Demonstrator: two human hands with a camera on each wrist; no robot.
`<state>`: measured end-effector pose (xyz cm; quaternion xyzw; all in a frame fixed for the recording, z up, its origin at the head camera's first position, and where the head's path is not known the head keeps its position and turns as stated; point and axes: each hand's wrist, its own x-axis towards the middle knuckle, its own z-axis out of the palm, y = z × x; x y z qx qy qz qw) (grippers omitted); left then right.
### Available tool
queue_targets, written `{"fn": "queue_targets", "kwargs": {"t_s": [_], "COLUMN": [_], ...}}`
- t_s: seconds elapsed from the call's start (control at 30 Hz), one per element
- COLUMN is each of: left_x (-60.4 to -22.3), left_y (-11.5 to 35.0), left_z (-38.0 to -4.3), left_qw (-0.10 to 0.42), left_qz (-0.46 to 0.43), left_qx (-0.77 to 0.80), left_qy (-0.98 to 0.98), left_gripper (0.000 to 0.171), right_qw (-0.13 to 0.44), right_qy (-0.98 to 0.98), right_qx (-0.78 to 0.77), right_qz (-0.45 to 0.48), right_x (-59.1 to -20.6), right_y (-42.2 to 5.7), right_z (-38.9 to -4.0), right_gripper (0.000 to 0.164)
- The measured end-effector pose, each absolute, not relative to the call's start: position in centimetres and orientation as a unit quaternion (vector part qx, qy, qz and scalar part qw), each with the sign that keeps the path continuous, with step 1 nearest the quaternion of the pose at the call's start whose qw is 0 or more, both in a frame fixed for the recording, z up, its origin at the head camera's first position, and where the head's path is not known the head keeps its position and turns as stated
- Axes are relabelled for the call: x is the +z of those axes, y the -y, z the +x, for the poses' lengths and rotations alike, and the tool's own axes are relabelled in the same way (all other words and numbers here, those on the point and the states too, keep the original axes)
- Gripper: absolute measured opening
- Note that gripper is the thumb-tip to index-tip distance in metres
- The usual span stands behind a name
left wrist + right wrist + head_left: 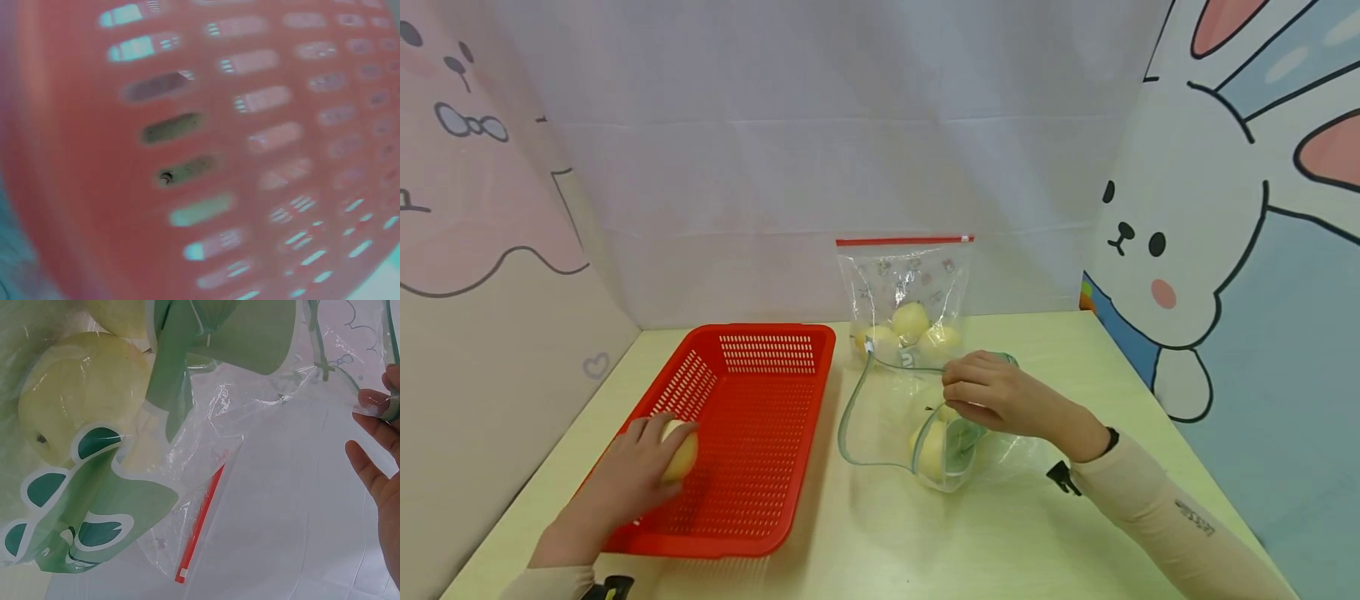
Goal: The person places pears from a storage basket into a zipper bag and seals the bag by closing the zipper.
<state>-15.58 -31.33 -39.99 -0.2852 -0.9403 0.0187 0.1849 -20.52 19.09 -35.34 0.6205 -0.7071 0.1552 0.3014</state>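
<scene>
My left hand (628,475) grips a round, pale-yellow pear (681,454) over the left side of a red plastic basket (737,425). The left wrist view shows only the slotted red basket wall (100,187), so that hand and the pear are out of sight there. On the table lies a clear zip bag with a green rim (880,463) and green print, its mouth spread toward the left. Yellow pears (84,394) lie inside it. My right hand (996,392) pinches the upper edge of the bag's mouth, with thumb and fingers around the green strip in the right wrist view.
A second clear zip bag with a red slider strip (902,242) stands upright behind, with several pears (911,323) inside. Printed cartoon walls rise at left and right, and a white sheet (850,167) hangs behind the pale table (865,542).
</scene>
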Motion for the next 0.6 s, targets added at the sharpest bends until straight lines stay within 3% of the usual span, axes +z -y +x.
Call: {"fn": "queue_targets", "kwargs": {"t_s": [0.17,0.6], "left_x": [-38.5,-35.4], "left_y": [30.5,27.2], "left_z": [-15.4,-14.9], "left_qw": [0.231,0.250], "left_qz": [-0.307,-0.344], "left_qx": [0.021,0.016], "left_qy": [0.923,0.905], "left_gripper": [0.077,0.086], "right_qw": [0.302,0.287], "right_qy": [0.706,0.716], "right_qx": [0.157,0.157], "right_qz": [0.621,0.617], "right_x": [-35.3,-35.1], "right_y": [-19.1,-19.3], "right_z": [-20.5,-20.3], "right_gripper": [0.023,0.017]}}
